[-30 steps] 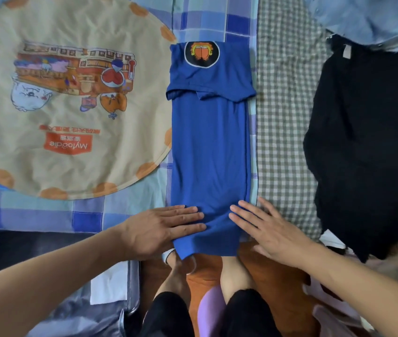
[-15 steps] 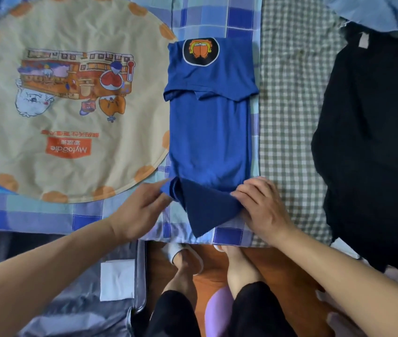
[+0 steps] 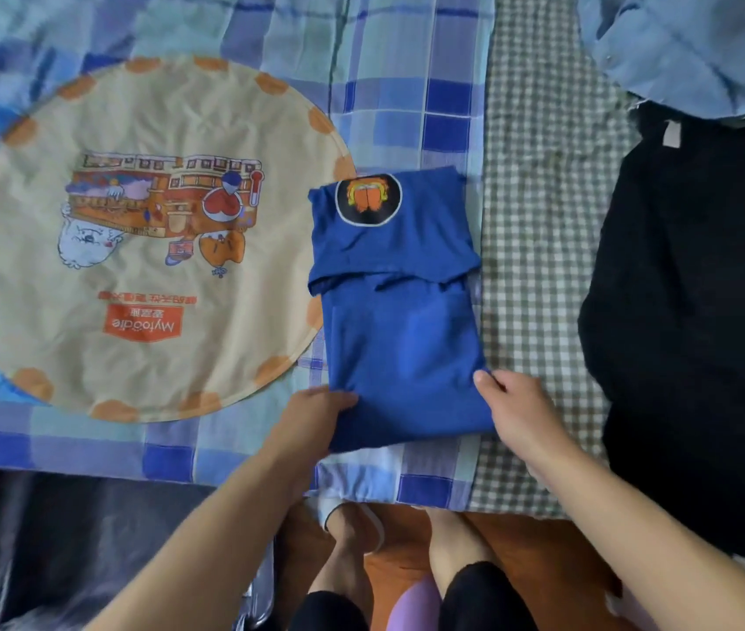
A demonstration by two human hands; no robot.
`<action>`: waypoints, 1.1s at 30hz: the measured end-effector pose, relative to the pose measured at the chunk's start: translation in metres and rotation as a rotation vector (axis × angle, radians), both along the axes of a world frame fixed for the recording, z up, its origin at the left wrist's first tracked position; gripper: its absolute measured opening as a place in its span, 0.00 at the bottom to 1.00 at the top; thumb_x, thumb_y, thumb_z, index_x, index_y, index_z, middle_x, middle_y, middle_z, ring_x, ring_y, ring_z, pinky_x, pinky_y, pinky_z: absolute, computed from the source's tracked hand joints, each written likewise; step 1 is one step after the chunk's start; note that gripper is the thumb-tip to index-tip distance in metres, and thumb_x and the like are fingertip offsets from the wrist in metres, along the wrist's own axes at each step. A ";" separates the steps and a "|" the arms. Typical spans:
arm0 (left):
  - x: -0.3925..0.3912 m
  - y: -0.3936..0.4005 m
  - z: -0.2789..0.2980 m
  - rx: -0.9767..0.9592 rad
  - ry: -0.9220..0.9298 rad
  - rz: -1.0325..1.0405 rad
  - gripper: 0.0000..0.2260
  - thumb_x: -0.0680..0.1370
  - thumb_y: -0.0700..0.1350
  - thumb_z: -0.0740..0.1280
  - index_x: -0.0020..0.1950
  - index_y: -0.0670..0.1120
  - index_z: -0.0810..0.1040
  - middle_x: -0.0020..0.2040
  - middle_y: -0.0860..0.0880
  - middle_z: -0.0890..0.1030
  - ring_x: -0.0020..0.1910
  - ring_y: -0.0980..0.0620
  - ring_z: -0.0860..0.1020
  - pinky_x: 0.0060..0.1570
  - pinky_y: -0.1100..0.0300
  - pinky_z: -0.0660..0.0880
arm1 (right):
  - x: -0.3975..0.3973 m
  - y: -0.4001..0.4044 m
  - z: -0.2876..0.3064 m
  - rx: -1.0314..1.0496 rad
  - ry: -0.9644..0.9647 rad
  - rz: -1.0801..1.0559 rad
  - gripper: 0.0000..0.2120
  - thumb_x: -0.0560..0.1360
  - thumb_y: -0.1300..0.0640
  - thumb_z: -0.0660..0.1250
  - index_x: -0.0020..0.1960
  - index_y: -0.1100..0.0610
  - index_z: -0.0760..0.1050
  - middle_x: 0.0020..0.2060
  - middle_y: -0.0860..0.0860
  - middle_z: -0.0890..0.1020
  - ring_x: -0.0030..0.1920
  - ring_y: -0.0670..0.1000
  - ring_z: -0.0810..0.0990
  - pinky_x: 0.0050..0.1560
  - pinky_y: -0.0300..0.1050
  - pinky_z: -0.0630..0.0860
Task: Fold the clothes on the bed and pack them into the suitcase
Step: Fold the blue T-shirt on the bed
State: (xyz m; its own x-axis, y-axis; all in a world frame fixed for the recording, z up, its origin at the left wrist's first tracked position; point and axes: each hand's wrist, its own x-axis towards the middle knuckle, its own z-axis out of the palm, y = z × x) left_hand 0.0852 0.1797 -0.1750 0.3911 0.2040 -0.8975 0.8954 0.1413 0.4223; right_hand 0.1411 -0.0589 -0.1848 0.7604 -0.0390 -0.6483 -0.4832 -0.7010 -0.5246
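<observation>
Gripping the near corners of a folded blue shirt (image 3: 402, 339) with left hand (image 3: 311, 419) and right hand (image 3: 518, 409). Left of the shirt, printed upside down on a round mat (image 3: 143, 248): "Myfoodie"

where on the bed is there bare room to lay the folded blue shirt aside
One free patch: the checked cloth strip between the blue shirt and the black garment. Another: the plaid sheet beyond the shirt's badge. Crowded: the round printed mat fills the left, and the pale blue garment covers the far right corner.

an orange-brown floor (image 3: 543, 562) shows below the hands, and a blue checked bed sheet (image 3: 407, 84) spreads above them.
</observation>
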 end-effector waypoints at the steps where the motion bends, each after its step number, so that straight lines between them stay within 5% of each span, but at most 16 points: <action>1: -0.012 -0.002 -0.004 -0.021 0.036 -0.034 0.16 0.62 0.51 0.72 0.44 0.43 0.81 0.43 0.41 0.85 0.42 0.41 0.81 0.43 0.51 0.78 | -0.009 -0.005 0.001 -0.028 0.033 0.013 0.20 0.83 0.49 0.60 0.35 0.56 0.66 0.27 0.49 0.67 0.27 0.48 0.65 0.28 0.43 0.60; 3: -0.025 -0.002 -0.014 -0.037 0.044 -0.083 0.16 0.63 0.55 0.73 0.41 0.45 0.81 0.40 0.44 0.83 0.39 0.45 0.79 0.42 0.52 0.73 | -0.020 -0.010 -0.002 -0.059 0.045 0.031 0.18 0.81 0.48 0.63 0.37 0.56 0.68 0.27 0.47 0.72 0.27 0.47 0.70 0.28 0.43 0.64; 7: -0.002 -0.005 -0.032 0.047 -0.069 0.054 0.24 0.70 0.63 0.72 0.42 0.41 0.78 0.35 0.47 0.81 0.37 0.50 0.78 0.42 0.53 0.73 | -0.002 0.010 -0.012 0.026 -0.054 -0.111 0.14 0.75 0.42 0.70 0.54 0.49 0.73 0.42 0.45 0.83 0.42 0.47 0.83 0.42 0.47 0.79; 10: 0.018 -0.010 -0.028 0.301 -0.219 0.108 0.16 0.80 0.51 0.66 0.36 0.44 0.69 0.29 0.52 0.68 0.30 0.53 0.66 0.35 0.56 0.63 | 0.020 0.027 -0.014 0.019 -0.184 -0.164 0.07 0.80 0.50 0.67 0.49 0.52 0.73 0.38 0.47 0.79 0.35 0.46 0.76 0.32 0.36 0.71; 14: 0.019 -0.011 -0.028 0.449 -0.189 0.078 0.12 0.83 0.49 0.61 0.42 0.45 0.71 0.36 0.51 0.72 0.40 0.46 0.72 0.41 0.52 0.68 | 0.034 0.035 -0.013 -0.115 -0.192 -0.140 0.04 0.81 0.53 0.65 0.50 0.53 0.72 0.40 0.47 0.77 0.39 0.50 0.76 0.33 0.42 0.69; 16: 0.013 -0.010 -0.029 0.625 -0.269 -0.094 0.10 0.83 0.50 0.61 0.57 0.45 0.75 0.51 0.49 0.76 0.52 0.46 0.75 0.52 0.51 0.71 | 0.035 0.036 -0.008 -0.310 -0.328 0.034 0.09 0.78 0.58 0.67 0.58 0.54 0.72 0.49 0.48 0.76 0.46 0.51 0.75 0.41 0.44 0.70; 18: 0.008 -0.006 -0.028 0.931 -0.646 -0.412 0.14 0.83 0.49 0.61 0.65 0.43 0.75 0.63 0.44 0.75 0.62 0.42 0.73 0.61 0.49 0.69 | 0.034 0.037 -0.006 -0.353 -0.731 0.373 0.15 0.74 0.66 0.68 0.60 0.59 0.74 0.52 0.54 0.75 0.49 0.55 0.75 0.48 0.50 0.74; 20: 0.003 -0.001 -0.039 1.038 -1.010 -0.878 0.18 0.84 0.50 0.60 0.71 0.44 0.75 0.72 0.42 0.73 0.72 0.39 0.70 0.70 0.46 0.66 | 0.035 0.031 -0.011 -0.254 -0.950 0.827 0.15 0.73 0.67 0.67 0.59 0.61 0.77 0.56 0.57 0.77 0.55 0.59 0.76 0.56 0.57 0.75; 23: 0.006 0.002 -0.066 0.990 -0.893 -1.263 0.25 0.85 0.57 0.54 0.80 0.47 0.66 0.80 0.45 0.63 0.80 0.41 0.59 0.77 0.43 0.60 | 0.049 0.012 -0.030 -0.311 -0.828 1.247 0.19 0.80 0.57 0.63 0.70 0.59 0.73 0.69 0.57 0.73 0.69 0.60 0.71 0.71 0.59 0.67; 25: 0.017 0.005 -0.077 0.966 -0.695 -1.259 0.28 0.84 0.60 0.52 0.81 0.47 0.62 0.81 0.45 0.61 0.80 0.42 0.58 0.76 0.43 0.59 | 0.067 0.002 -0.034 -0.386 -0.744 1.137 0.21 0.82 0.53 0.60 0.73 0.59 0.70 0.68 0.55 0.73 0.67 0.59 0.71 0.69 0.58 0.69; 28: 0.025 0.004 -0.081 0.984 -0.618 -1.239 0.29 0.84 0.59 0.49 0.82 0.46 0.59 0.81 0.45 0.60 0.81 0.42 0.57 0.77 0.45 0.56 | 0.087 0.004 -0.034 -0.317 -0.718 0.954 0.16 0.79 0.54 0.65 0.65 0.60 0.76 0.53 0.52 0.77 0.53 0.56 0.74 0.55 0.58 0.76; 33: 0.007 -0.003 -0.056 1.078 -0.797 -1.221 0.28 0.82 0.55 0.57 0.79 0.42 0.65 0.80 0.40 0.61 0.80 0.36 0.57 0.76 0.40 0.57 | 0.089 0.016 -0.022 -0.359 -0.798 0.768 0.08 0.76 0.61 0.70 0.54 0.59 0.76 0.47 0.53 0.74 0.46 0.56 0.73 0.45 0.55 0.75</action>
State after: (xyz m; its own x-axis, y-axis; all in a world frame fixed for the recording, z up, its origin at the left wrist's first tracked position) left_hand 0.0920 0.1762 -0.2308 0.9731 -0.1939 -0.1242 -0.1657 -0.9643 0.2068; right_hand 0.2299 -0.0432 -0.2065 0.8507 0.5252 -0.0202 0.5112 -0.8358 -0.2000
